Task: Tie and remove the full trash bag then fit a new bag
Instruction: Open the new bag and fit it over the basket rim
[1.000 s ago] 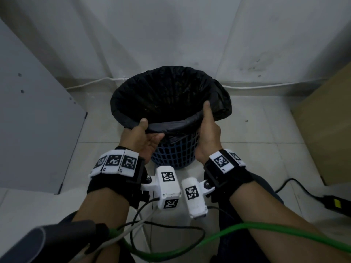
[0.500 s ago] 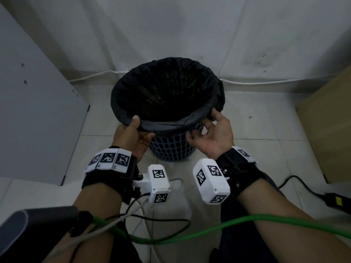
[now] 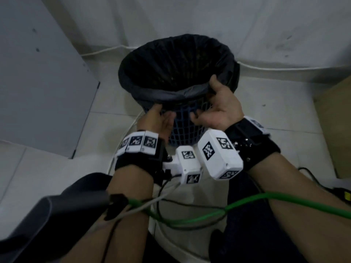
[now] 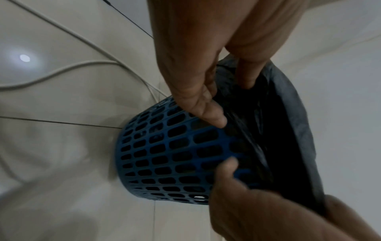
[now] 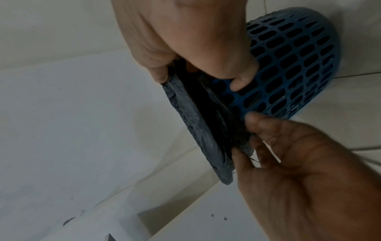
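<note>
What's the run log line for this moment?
left hand: pinches black trash bag overhang | right hand: grips bag rim | blue basket: upright

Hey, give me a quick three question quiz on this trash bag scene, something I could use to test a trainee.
1. True or false: the black trash bag lining the blue basket is already tied shut.
2. Where on the bag does the right hand grip? A) the near rim B) the far rim C) the bottom
3. How many hands hold the bag, counting the left hand?

Key: 1 false; 2 A; 3 two.
</note>
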